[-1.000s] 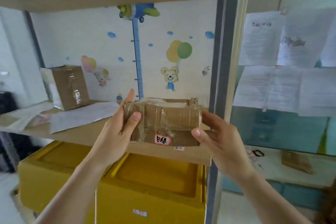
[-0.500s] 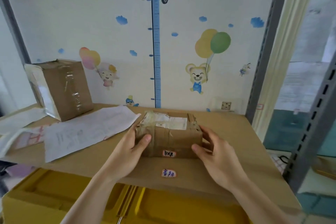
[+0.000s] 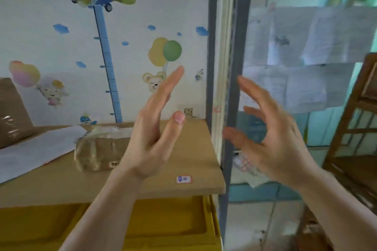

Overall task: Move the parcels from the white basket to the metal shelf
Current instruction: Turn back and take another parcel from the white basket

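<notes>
Released onto the shelf [image 3: 193, 169], the parcel [image 3: 98, 153] sits alone; left hand [image 3: 152, 134] and right hand [image 3: 269, 138] spread empty.

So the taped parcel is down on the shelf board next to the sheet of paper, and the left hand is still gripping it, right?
Not quite. The head view shows the taped parcel resting on the shelf board next to the sheet of paper, but the left hand has let go: it is open with fingers spread, in front of the parcel. The right hand is open and empty too.
</notes>
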